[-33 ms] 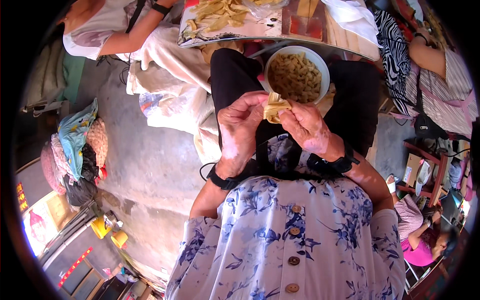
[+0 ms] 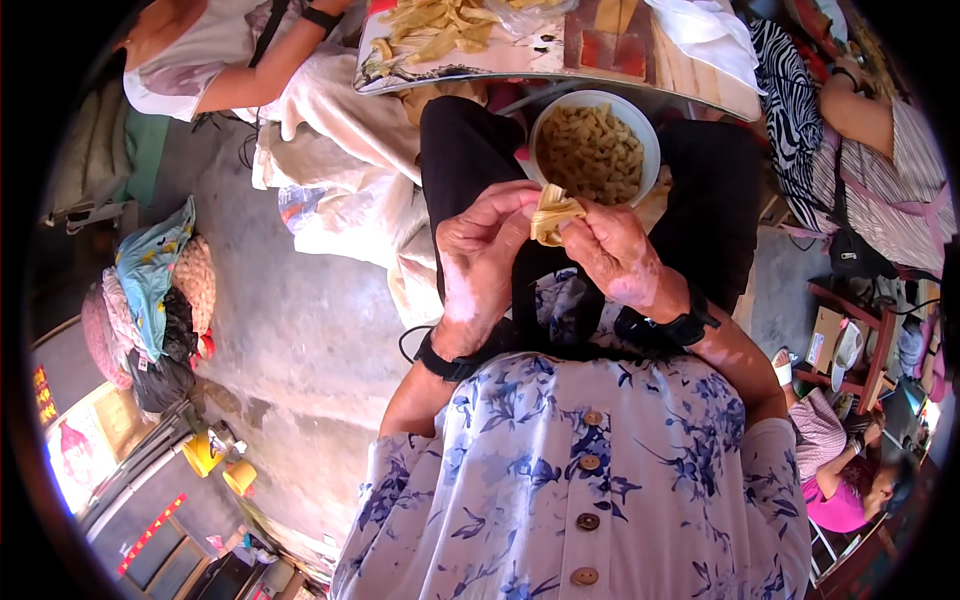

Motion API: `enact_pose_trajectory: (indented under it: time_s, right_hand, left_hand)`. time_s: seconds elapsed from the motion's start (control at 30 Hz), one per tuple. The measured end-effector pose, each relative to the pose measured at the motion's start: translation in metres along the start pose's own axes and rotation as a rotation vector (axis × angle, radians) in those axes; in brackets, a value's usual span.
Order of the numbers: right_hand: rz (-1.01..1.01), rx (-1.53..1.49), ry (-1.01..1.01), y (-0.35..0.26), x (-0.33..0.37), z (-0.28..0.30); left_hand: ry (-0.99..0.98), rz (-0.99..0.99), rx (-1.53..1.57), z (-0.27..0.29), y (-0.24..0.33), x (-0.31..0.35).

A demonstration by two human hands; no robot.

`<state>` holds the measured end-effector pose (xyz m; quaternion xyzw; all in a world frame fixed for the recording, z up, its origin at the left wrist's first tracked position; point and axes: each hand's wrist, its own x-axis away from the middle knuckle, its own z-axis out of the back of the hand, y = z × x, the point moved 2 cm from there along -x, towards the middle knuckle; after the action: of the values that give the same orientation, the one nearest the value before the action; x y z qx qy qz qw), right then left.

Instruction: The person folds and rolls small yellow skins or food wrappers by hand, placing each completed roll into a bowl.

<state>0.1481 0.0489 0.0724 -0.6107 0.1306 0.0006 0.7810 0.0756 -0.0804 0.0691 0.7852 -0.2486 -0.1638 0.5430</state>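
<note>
A pale yellow, ribbed strip (image 2: 555, 213), folded into a small bundle, is held between my two hands above my lap. My left hand (image 2: 478, 250) pinches its left side between thumb and fingers. Gripping the right side is my right hand (image 2: 615, 252), its fingers curled and partly hiding the bundle. Just beyond my hands, between my knees, stands a round whitish bucket (image 2: 652, 150) holding many small yellow folded pieces (image 2: 588, 148). Loose long yellow strips (image 2: 440, 30) lie on the table (image 2: 705, 90) at the far side.
A white cloth (image 2: 705, 40) and a clear plastic bag (image 2: 530, 15) lie on the table. Co-workers sit close at the left (image 2: 255, 85) and right (image 2: 880, 185); another person (image 2: 840, 500) is farther right. Pale cloth (image 2: 350, 225) drapes beside my left knee; bundled bags (image 2: 155, 290) stand left.
The folded strip and the fingers holding it have shifted very slightly; both hands keep their grip. Everything else looks the same.
</note>
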Motion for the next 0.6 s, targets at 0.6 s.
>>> enact_pose_trajectory:
  time_s: [0.6]
  right_hand:
    - [-0.113,-0.034,-0.011,0.010,-0.007,0.013]
  left_hand:
    - [-0.184,0.321,0.385,-0.016,0.005,-0.019]
